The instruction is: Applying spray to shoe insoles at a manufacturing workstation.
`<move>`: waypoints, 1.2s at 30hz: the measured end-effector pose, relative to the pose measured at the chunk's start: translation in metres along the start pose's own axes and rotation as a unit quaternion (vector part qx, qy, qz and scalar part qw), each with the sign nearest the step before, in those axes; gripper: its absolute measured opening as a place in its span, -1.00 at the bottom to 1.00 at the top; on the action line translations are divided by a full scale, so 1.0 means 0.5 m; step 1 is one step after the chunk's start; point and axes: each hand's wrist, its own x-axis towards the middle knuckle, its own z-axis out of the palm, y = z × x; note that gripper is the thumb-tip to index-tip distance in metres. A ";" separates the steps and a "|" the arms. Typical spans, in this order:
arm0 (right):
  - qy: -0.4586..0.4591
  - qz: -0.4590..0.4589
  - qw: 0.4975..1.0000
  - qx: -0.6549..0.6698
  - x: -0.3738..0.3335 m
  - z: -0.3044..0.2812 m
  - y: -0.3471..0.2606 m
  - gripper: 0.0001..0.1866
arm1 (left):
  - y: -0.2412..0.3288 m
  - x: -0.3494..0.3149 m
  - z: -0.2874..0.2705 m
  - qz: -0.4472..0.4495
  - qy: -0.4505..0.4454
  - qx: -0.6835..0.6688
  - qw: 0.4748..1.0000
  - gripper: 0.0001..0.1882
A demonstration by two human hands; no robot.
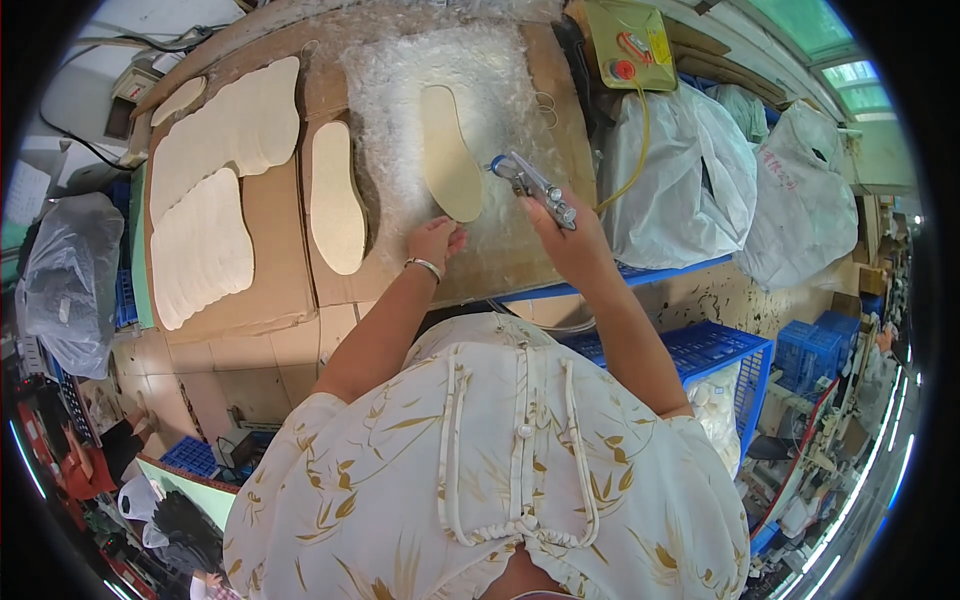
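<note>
A beige shoe insole (450, 150) lies on a patch of white, fuzzy residue that coats the cardboard. At its heel end my left hand (434, 243) is closed, thumb and fingers pinching the edge. My right hand (575, 240) grips a silver spray gun (540, 188) whose blue-ringed nozzle points left, over the insole's right side. A second insole pile (338, 200) sits left of the white patch. Farther left, overlapping rows of insoles (225, 120) spread across the cardboard (275, 230).
A yellow-green metal can (632, 50) with a red cap stands at the back right, a yellow hose (640, 150) running down from it. White plastic bags (680, 180) bulge along the table's right side. A blue crate (720, 350) stands below, near my right forearm.
</note>
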 end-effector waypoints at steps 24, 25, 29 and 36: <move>-0.001 0.045 0.999 -0.022 -0.031 -0.005 0.000 -0.69 | 0.000 -0.016 -0.001 -0.001 -0.020 -0.021 1.000 -0.70; -0.019 0.047 0.999 -0.004 -0.037 -0.008 -0.002 -0.70 | -0.001 -0.017 -0.001 0.002 -0.026 -0.021 0.999 -0.69; -0.039 0.028 0.999 0.012 -0.045 -0.007 -0.015 -0.70 | -0.001 -0.019 0.000 0.002 -0.019 -0.031 0.999 -0.64; -0.031 0.017 0.999 -0.007 -0.052 -0.013 -0.014 -0.68 | -0.006 -0.020 -0.002 0.001 -0.031 -0.026 0.999 -0.62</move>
